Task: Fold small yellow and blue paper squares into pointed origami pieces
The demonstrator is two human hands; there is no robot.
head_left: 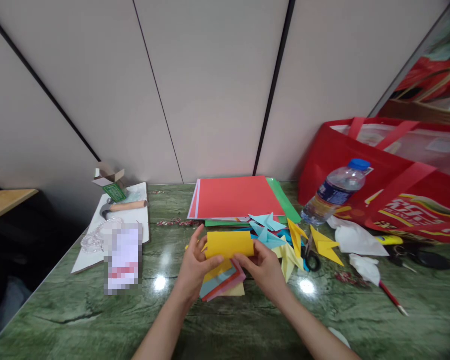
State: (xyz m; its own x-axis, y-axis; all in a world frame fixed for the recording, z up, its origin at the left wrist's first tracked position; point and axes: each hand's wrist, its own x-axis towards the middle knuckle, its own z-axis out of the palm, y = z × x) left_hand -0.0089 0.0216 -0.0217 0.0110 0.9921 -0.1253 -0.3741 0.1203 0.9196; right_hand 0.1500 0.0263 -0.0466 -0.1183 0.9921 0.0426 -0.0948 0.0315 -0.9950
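With the left hand (193, 267) and right hand (266, 266) each pinching one end of the yellow sheet (230, 244), on the near side of the red sheet (237, 197), align the yellow edges, then press outward from the middle, which should give a straight crease.

Green tabletop (165, 325): two hard white glare spots, mirroring lamps seemingly overhead
Grey wall (217, 100): soft, even, slightly dim light
Far left: deep shadow, detail lost
Yellow paper (228, 242): bright, fairly crisp
Red bag (386, 175): stretched, softening toward the edge
White-and-red item (123, 257): coarse pixel blocks
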